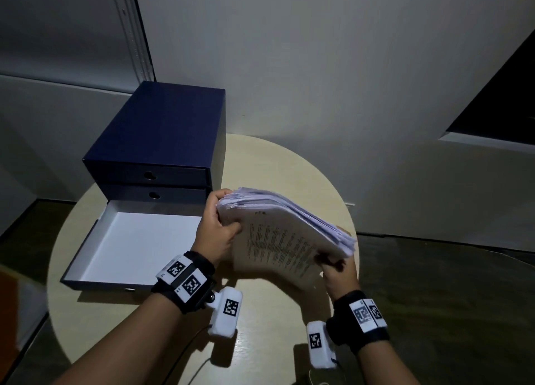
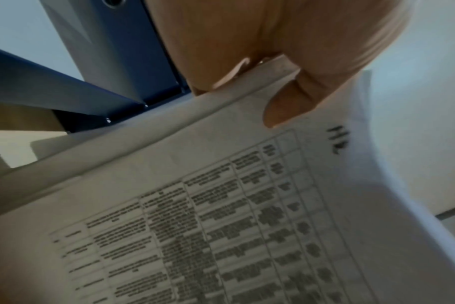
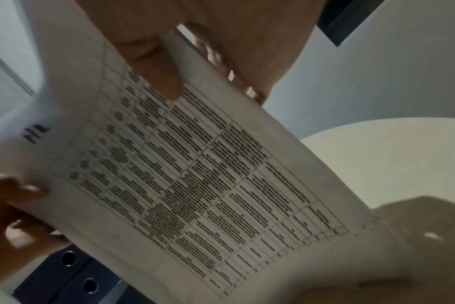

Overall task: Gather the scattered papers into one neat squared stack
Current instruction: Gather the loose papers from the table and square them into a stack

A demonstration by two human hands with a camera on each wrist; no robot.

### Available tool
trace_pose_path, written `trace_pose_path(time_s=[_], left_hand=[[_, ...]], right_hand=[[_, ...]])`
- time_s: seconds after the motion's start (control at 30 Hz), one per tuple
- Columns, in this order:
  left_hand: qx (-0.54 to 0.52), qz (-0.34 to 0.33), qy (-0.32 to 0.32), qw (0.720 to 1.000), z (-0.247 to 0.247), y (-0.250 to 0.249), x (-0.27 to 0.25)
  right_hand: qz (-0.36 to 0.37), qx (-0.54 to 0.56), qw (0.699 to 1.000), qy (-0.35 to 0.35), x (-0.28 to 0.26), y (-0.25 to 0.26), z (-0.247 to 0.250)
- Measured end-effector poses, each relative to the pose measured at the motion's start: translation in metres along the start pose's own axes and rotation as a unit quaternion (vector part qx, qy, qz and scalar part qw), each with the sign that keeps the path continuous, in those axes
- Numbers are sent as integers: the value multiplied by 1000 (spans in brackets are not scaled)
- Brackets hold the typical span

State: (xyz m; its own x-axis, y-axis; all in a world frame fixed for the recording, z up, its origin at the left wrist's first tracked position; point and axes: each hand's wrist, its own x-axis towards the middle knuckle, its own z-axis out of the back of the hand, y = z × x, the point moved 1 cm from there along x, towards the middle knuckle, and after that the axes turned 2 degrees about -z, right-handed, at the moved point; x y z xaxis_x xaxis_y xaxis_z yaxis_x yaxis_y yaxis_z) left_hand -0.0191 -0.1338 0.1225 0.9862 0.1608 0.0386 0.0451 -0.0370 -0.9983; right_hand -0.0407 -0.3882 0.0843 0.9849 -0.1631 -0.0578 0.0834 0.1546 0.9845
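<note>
While both my hands hold it above round table point(image 1: 269, 321), paper stack point(image 1: 278, 239) sits tilted, printed table facing me. My left hand point(image 1: 215, 234) grips far-left corner, thumb point(image 2: 286, 109) pressed on top sheet, fingers curled behind. My right hand point(image 1: 337, 268) pinches near-right edge, thumb point(image 3: 159, 74) on print. Blue drawer box point(image 1: 162, 141) stands left, bottom drawer point(image 1: 95, 248) pulled open

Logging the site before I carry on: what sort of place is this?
Probably an office corner: a blue drawer box for files, its tray open on a round table, and printed papers held in both hands.
</note>
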Motion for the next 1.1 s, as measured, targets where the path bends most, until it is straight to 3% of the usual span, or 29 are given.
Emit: trace_pose_path(time_s=[0.13, 0.33, 0.43, 0.53, 0.6, 0.63, 0.7, 0.77, 0.83, 0.93, 0.97, 1.03, 1.1], left_hand=[[5, 19, 8, 1000, 5, 7, 6], [36, 30, 27, 999, -1, 13, 7], [120, -91, -47, 988, 4, 2, 7], [301, -230, -63, 923, 0, -28, 8], [386, -255, 9, 886, -9, -42, 10], [385, -248, 69, 886, -12, -44, 13], [327, -211, 173, 905, -15, -36, 16], [303, -196, 198, 911, -19, -26, 14], [279, -181, 164, 929, -17, -19, 9], [219, -104, 111, 964, -2, 0, 5], [188, -79, 103, 974, 2, 1, 0], [89, -42, 85, 992, 9, 4, -7], [-12, 6, 60, 998, 11, 4, -12]], right_hand=[[-39, 32, 999, 4, 1, -5, -10], [-37, -56, 998, -1, 1, -2, -12], [52, -174, 983, -28, 7, 23, 0], [146, -353, 924, -6, 16, 65, 13], [175, -475, 861, 40, 18, 90, 14], [189, -521, 830, 63, 17, 99, 12], [224, -547, 799, 105, 15, 107, 7], [249, -521, 809, 108, 12, 107, 6], [259, -475, 839, 65, 17, 97, 14], [187, -447, 870, -90, 21, 68, 38], [132, -390, 900, -143, 20, 60, 48], [20, -175, 965, -196, 17, 46, 65], [-63, 14, 986, -156, 10, 36, 68]])
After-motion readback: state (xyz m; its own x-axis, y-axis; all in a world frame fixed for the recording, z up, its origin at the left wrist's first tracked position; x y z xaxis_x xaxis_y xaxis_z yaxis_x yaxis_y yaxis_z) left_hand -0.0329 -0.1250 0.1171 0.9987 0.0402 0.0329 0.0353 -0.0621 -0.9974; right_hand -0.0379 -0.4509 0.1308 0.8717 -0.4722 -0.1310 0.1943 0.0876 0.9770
